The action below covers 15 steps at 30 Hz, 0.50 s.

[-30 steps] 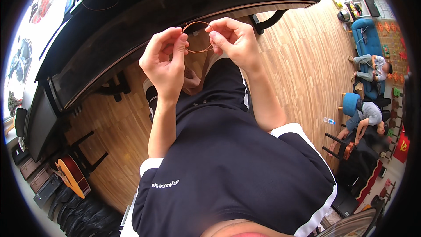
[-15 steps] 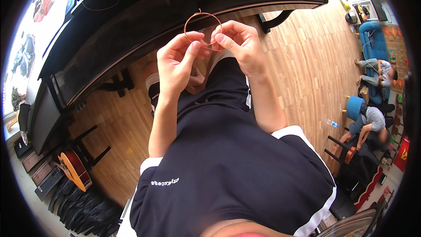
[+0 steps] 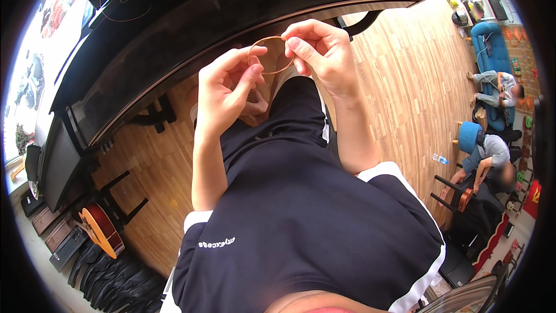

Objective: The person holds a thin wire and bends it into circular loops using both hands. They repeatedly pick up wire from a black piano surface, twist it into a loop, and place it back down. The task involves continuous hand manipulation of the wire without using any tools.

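A thin copper-coloured wire coiled into a loop [image 3: 279, 72] hangs between my two hands, above my lap. My left hand [image 3: 230, 84] pinches the loop's left side between thumb and fingers. At the upper right of the loop, the thumb and forefinger of my right hand [image 3: 325, 55] are closed on the wire, and its twisted end is hidden there. The other fingers of both hands are curled. Just beyond the hands runs the front edge of a long black glossy piece of furniture, like a piano [image 3: 231, 26].
Loose thin wires [image 3: 128, 21] lie on the black furniture at the upper left. A guitar [image 3: 99, 230] and dark cases [image 3: 68, 249] are at the lower left. To the right, two people sit near a blue sofa [image 3: 492, 52]; a plastic bottle [image 3: 440, 159] lies on the wooden floor.
The loop has turned and looks flatter. Its twisted end, which stuck up at the top, is now at my right fingertips. My left hand has shifted slightly left.
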Each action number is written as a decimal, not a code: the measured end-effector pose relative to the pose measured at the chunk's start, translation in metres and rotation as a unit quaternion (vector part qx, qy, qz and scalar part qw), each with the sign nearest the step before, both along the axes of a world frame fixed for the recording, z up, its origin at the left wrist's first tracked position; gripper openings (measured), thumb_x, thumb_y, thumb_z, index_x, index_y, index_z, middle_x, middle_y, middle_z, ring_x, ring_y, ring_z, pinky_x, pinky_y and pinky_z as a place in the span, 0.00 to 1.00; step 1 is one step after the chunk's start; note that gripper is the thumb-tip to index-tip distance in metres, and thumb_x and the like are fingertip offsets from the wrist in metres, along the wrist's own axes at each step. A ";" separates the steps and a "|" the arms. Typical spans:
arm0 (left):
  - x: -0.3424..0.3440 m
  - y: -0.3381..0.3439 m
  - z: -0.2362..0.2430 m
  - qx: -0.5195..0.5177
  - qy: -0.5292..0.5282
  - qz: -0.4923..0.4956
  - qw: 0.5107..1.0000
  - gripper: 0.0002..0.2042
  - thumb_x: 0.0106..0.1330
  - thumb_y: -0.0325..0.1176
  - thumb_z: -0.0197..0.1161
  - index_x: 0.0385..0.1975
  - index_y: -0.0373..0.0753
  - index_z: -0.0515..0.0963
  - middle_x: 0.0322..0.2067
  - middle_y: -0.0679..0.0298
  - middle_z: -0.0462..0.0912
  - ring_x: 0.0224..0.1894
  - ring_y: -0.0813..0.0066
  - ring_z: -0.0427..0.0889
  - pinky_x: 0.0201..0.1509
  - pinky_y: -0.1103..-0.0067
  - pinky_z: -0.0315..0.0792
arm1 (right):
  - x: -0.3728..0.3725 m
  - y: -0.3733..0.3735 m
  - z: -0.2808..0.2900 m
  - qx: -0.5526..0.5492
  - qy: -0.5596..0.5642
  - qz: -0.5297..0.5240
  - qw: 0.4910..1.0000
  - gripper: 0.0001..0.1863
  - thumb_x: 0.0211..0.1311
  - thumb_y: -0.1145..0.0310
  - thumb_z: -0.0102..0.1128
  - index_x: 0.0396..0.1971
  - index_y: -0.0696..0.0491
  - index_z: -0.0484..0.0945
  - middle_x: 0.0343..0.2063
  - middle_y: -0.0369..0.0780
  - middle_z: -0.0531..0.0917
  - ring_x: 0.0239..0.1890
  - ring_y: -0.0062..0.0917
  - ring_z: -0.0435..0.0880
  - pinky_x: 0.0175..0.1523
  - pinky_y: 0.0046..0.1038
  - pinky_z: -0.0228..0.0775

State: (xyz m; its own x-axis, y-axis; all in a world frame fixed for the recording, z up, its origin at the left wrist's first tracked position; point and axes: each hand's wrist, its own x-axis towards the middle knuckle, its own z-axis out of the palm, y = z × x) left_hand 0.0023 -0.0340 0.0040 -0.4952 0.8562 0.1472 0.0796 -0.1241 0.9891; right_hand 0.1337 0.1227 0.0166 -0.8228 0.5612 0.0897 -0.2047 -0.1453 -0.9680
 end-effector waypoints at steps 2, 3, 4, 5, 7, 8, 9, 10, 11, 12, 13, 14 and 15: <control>0.001 -0.001 0.000 0.017 -0.063 -0.008 0.998 0.11 0.68 0.24 0.61 0.48 0.29 0.79 0.31 0.65 0.79 0.31 0.81 0.78 0.38 0.84 0.72 | 0.000 -0.001 -0.004 -0.005 0.021 -0.004 1.000 0.06 0.66 0.75 0.59 0.39 0.59 0.80 0.27 0.39 0.83 0.19 0.13 0.76 0.22 0.15 0.68; 0.000 -0.001 -0.001 0.025 -0.075 -0.015 0.997 0.11 0.68 0.24 0.61 0.48 0.30 0.79 0.31 0.66 0.80 0.31 0.82 0.78 0.38 0.85 0.73 | 0.000 -0.001 -0.006 -0.007 0.031 -0.005 0.999 0.06 0.68 0.74 0.58 0.40 0.59 0.79 0.27 0.39 0.82 0.18 0.13 0.75 0.22 0.14 0.67; -0.002 -0.002 -0.002 0.032 -0.088 -0.023 0.995 0.10 0.68 0.24 0.61 0.47 0.30 0.79 0.32 0.66 0.80 0.31 0.82 0.79 0.38 0.85 0.74 | 0.000 -0.001 -0.006 -0.020 0.033 0.000 0.999 0.06 0.68 0.74 0.57 0.40 0.59 0.79 0.27 0.39 0.82 0.17 0.13 0.74 0.21 0.14 0.67; -0.003 -0.003 -0.004 0.039 -0.101 -0.031 0.994 0.10 0.68 0.23 0.62 0.47 0.30 0.79 0.32 0.66 0.81 0.31 0.83 0.80 0.38 0.86 0.74 | 0.000 -0.001 -0.006 -0.032 0.036 0.005 0.999 0.06 0.69 0.73 0.56 0.41 0.59 0.79 0.26 0.39 0.82 0.17 0.13 0.74 0.21 0.14 0.67; -0.005 -0.004 -0.006 0.053 -0.131 -0.049 0.989 0.10 0.67 0.24 0.63 0.47 0.31 0.79 0.32 0.66 0.81 0.32 0.83 0.80 0.39 0.85 0.75 | 0.001 -0.001 -0.006 -0.068 0.048 0.021 0.996 0.06 0.69 0.73 0.55 0.41 0.59 0.78 0.26 0.40 0.81 0.16 0.13 0.74 0.20 0.14 0.67; -0.006 -0.005 -0.007 0.061 -0.145 -0.057 0.986 0.10 0.66 0.24 0.63 0.46 0.31 0.79 0.33 0.66 0.81 0.32 0.82 0.80 0.39 0.85 0.75 | 0.000 0.000 -0.008 -0.091 0.057 0.031 0.994 0.06 0.70 0.73 0.55 0.41 0.59 0.78 0.26 0.40 0.81 0.16 0.12 0.74 0.19 0.13 0.66; -0.006 -0.005 -0.009 0.068 -0.158 -0.063 0.983 0.11 0.66 0.24 0.64 0.46 0.31 0.79 0.32 0.66 0.81 0.32 0.82 0.80 0.39 0.85 0.75 | 0.000 0.001 -0.009 -0.114 0.067 0.042 0.990 0.06 0.70 0.73 0.55 0.41 0.59 0.78 0.25 0.39 0.81 0.16 0.12 0.74 0.18 0.12 0.66; -0.007 -0.006 -0.009 0.075 -0.171 -0.068 0.980 0.11 0.66 0.25 0.64 0.46 0.31 0.79 0.32 0.66 0.81 0.33 0.82 0.80 0.39 0.84 0.75 | 0.000 0.001 -0.009 -0.129 0.069 0.057 0.988 0.06 0.70 0.73 0.55 0.41 0.59 0.78 0.25 0.39 0.81 0.15 0.11 0.73 0.18 0.12 0.65; -0.007 -0.007 -0.010 0.082 -0.183 -0.073 0.977 0.11 0.66 0.25 0.65 0.46 0.31 0.79 0.31 0.66 0.81 0.33 0.81 0.80 0.39 0.84 0.75 | 0.000 0.002 -0.010 -0.145 0.071 0.071 0.984 0.06 0.70 0.73 0.55 0.41 0.59 0.78 0.25 0.39 0.80 0.14 0.11 0.72 0.17 0.12 0.65; -0.007 -0.006 -0.010 0.094 -0.196 -0.085 0.972 0.11 0.66 0.25 0.65 0.46 0.31 0.79 0.31 0.66 0.80 0.33 0.81 0.80 0.39 0.84 0.76 | 0.000 0.002 -0.010 -0.160 0.074 0.085 0.981 0.06 0.70 0.73 0.55 0.41 0.59 0.77 0.24 0.39 0.80 0.13 0.10 0.72 0.16 0.11 0.64; -0.007 -0.007 -0.011 0.106 -0.209 -0.095 0.967 0.11 0.66 0.25 0.65 0.46 0.31 0.79 0.31 0.66 0.80 0.33 0.80 0.80 0.39 0.84 0.76 | 0.000 0.002 -0.010 -0.182 0.075 0.103 0.975 0.06 0.70 0.73 0.55 0.41 0.59 0.78 0.24 0.40 0.80 0.14 0.11 0.73 0.17 0.12 0.64; -0.007 -0.007 -0.011 0.118 -0.222 -0.106 0.962 0.11 0.66 0.25 0.65 0.46 0.31 0.79 0.31 0.66 0.80 0.32 0.80 0.80 0.39 0.83 0.76 | 0.001 0.003 -0.010 -0.203 0.076 0.120 0.969 0.06 0.69 0.73 0.56 0.40 0.59 0.78 0.24 0.40 0.81 0.14 0.13 0.74 0.18 0.13 0.65; -0.007 -0.007 -0.012 0.126 -0.228 -0.111 0.959 0.11 0.66 0.25 0.64 0.46 0.31 0.79 0.31 0.66 0.80 0.32 0.80 0.80 0.39 0.83 0.76 | 0.001 0.003 -0.010 -0.224 0.078 0.138 0.962 0.06 0.69 0.72 0.56 0.40 0.59 0.78 0.24 0.40 0.81 0.15 0.14 0.75 0.19 0.14 0.66</control>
State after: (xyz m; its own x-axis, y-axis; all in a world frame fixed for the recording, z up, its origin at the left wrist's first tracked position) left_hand -0.0046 -0.0407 -0.0079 -0.3660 0.9140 0.1748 -0.4107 -0.3272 0.8511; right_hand 0.1346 0.1257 0.0070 -0.9422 0.3342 0.0235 -0.2353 -0.6102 -0.7565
